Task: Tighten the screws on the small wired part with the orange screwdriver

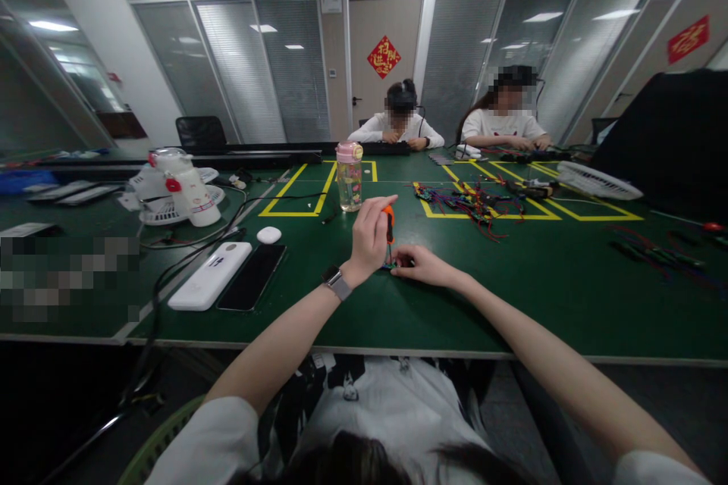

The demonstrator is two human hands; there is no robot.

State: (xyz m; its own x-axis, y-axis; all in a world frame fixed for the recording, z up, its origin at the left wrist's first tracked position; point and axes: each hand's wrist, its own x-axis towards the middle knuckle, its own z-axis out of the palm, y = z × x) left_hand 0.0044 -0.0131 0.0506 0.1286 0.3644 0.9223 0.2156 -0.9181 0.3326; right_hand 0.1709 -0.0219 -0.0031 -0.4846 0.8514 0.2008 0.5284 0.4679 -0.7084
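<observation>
My left hand [371, 236] is up against the orange and black handle of a screwdriver [390, 226], its fingers pressed together along it. The screwdriver stands nearly upright, its thin shaft running down to a small part with coloured bits, which looks like a little circuit board [387, 266]. Low on the table, my right hand [424, 265] pinches at the right side of that board beside the screwdriver's tip. The fingers hide most of the board.
A pink-lidded water bottle [349, 178] stands just beyond my left hand. To the left lie a white power bank [210, 276], a black phone [252, 277] and a white case [269, 235]. Tangled wired boards [472, 201] lie at the right. Two people sit opposite.
</observation>
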